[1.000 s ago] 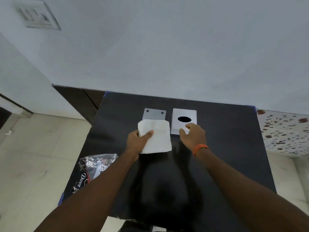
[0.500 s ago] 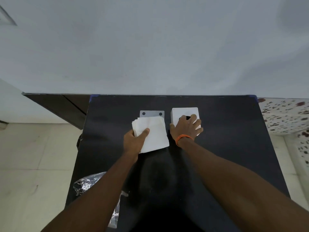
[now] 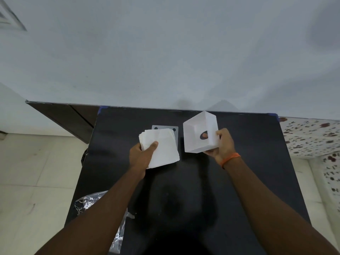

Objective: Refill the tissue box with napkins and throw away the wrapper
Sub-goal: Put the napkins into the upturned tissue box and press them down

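My left hand [image 3: 142, 156] grips a stack of white napkins [image 3: 162, 147] just above the black table [image 3: 248, 162]. My right hand [image 3: 223, 144] holds the white tissue box [image 3: 195, 135] lifted off the table and tipped, its open underside turned toward me and the round dispensing hole showing through. Behind the napkins, a flat grey base plate [image 3: 175, 130] with two dark holes lies on the table. A crumpled clear plastic wrapper [image 3: 95, 201] with print hangs at the table's near left edge, partly behind my left forearm.
A pale wall rises right behind the table. A dark wooden cabinet [image 3: 64, 118] stands at the left, over a light tiled floor [image 3: 36, 172]. A speckled white counter [image 3: 312, 137] borders the table on the right.
My right hand has closed on the tissue box, lifted it off the table and tipped it up so its hollow inside shows. The left hand with the napkins has barely moved.
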